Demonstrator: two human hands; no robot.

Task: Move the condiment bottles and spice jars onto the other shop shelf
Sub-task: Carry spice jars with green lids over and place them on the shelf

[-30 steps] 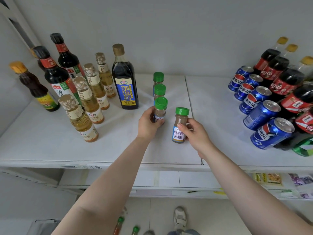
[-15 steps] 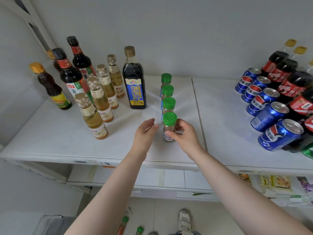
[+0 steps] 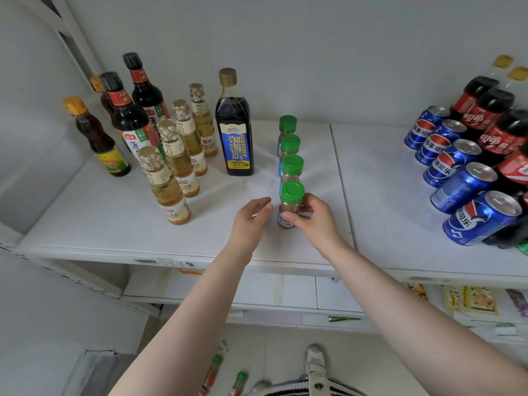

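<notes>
Spice jars stand in a single row of four on the white shelf, all with green lids, running from the wall toward the shelf's front edge. The nearest spice jar stands upright at the front of the row, and the right hand grips it, thumb across the label and fingers curled round its far side, so most of the label print is covered. The three jars behind it overlap one another, so little more than lids and slivers of label show. The left hand hovers just beside the jar's left side, fingers loosely curled and holding nothing; whether a fingertip touches the glass is hard to tell. Left of the row stands a tall dark bottle with a blue label, then four pale vinegar bottles, then dark sauce bottles, one at the back mostly hidden. On the right, blue cans and cola bottles run off the picture's edge. Below, blurred bottles lie near a shoe.
</notes>
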